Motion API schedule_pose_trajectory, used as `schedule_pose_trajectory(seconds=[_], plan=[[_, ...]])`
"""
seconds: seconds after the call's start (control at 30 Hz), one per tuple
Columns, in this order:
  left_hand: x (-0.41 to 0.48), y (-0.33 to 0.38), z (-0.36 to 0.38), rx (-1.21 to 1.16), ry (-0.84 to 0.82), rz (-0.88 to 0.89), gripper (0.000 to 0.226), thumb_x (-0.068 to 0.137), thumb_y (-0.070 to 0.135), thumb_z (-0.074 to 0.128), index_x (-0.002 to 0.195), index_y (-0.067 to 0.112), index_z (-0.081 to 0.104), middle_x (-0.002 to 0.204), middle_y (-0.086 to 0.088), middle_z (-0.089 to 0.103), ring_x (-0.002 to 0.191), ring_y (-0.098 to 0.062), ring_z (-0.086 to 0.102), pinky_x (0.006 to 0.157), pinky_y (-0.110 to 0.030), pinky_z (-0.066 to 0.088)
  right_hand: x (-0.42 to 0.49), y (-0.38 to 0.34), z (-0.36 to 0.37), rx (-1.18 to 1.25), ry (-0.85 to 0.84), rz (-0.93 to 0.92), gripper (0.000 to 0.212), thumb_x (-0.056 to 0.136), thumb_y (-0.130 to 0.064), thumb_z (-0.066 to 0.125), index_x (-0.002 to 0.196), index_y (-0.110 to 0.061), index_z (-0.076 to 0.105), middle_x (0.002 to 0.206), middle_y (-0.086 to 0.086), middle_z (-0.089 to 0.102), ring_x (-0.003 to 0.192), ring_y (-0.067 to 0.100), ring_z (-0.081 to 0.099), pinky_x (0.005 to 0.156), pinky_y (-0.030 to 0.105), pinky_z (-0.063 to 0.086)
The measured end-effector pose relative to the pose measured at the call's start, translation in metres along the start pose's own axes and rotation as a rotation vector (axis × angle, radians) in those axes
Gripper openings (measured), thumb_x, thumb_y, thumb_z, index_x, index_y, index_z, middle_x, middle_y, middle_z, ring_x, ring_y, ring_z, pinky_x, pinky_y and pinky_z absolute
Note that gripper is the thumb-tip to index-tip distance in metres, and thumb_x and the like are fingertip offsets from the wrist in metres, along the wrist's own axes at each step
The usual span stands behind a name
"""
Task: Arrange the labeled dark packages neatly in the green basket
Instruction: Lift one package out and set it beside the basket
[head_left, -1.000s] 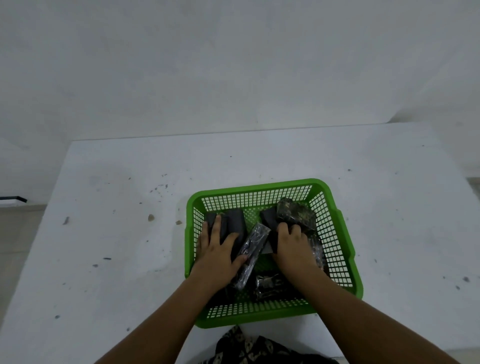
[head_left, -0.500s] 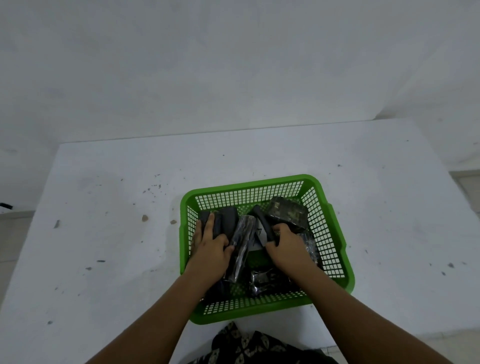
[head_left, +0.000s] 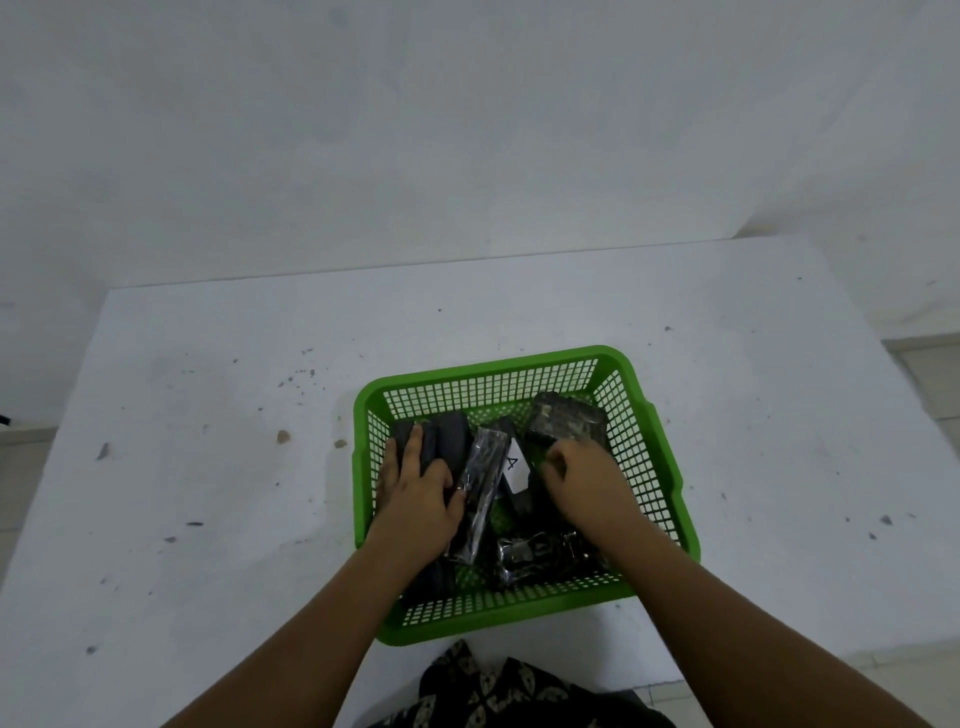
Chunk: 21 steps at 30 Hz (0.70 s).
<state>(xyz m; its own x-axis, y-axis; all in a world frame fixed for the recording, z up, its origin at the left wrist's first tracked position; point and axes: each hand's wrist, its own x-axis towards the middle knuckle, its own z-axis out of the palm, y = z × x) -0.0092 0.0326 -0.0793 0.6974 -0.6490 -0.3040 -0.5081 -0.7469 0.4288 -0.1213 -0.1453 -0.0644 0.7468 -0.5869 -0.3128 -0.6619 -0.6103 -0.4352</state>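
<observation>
A green mesh basket (head_left: 670, 467) sits on the white table near its front edge. Inside stand several dark packages. My left hand (head_left: 415, 493) presses flat on two black packages (head_left: 447, 434) at the basket's left side, its thumb against a shiny upright package (head_left: 480, 493). My right hand (head_left: 582, 478) curls around a black package with a white label (head_left: 514, 465) marked with a letter. A camouflage-patterned package (head_left: 566, 418) leans at the back right. More shiny wrapped packages (head_left: 524, 556) lie on the basket floor near the front.
The white table (head_left: 208, 467) carries small specks and crumbs left of the basket. A white wall rises behind the table's far edge. Patterned dark clothing (head_left: 493, 696) shows below the table's front edge.
The labelled black package has tilted so its white label now faces up. My right hand has shifted right along it. My left hand stays on the black packages.
</observation>
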Motion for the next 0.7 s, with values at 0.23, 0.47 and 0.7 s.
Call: schedule_pose_trajectory(seconds=[0.23, 0.47, 0.7], plan=[[0.000, 0.009, 0.000, 0.129, 0.011, 0.116, 0.044, 0.093, 0.030, 0.042, 0.136, 0.039, 0.037, 0.161, -0.010, 0.001, 0.145, -0.037, -0.013, 0.118, -0.053, -0.003, 0.036, 0.014, -0.026, -0.111, -0.017, -0.047, 0.046, 0.087, -0.021, 0.063, 0.128, -0.016, 0.044, 0.142, 0.016, 0.033, 0.132, 0.034, 0.028, 0.111, 0.044, 0.028], [-0.001, 0.014, -0.001, 0.211, -0.018, 0.114, 0.042, 0.093, 0.029, 0.039, 0.133, 0.043, 0.040, 0.158, -0.006, 0.020, 0.146, -0.036, -0.005, 0.115, -0.057, -0.011, 0.051, 0.022, -0.027, -0.158, -0.163, -0.091, 0.046, 0.075, -0.018, 0.075, 0.105, -0.022, 0.040, 0.125, 0.010, 0.048, 0.110, 0.027, 0.047, 0.091, 0.044, 0.046], [-0.004, 0.019, 0.000, 0.226, -0.009, 0.083, 0.041, 0.094, 0.042, 0.036, 0.135, 0.041, 0.042, 0.149, -0.001, 0.039, 0.146, -0.035, 0.005, 0.114, -0.059, -0.011, 0.039, 0.012, -0.056, -0.033, 0.113, -0.138, 0.052, 0.076, -0.035, 0.070, 0.119, -0.022, 0.043, 0.120, 0.007, 0.052, 0.111, 0.027, 0.049, 0.097, 0.045, 0.041]])
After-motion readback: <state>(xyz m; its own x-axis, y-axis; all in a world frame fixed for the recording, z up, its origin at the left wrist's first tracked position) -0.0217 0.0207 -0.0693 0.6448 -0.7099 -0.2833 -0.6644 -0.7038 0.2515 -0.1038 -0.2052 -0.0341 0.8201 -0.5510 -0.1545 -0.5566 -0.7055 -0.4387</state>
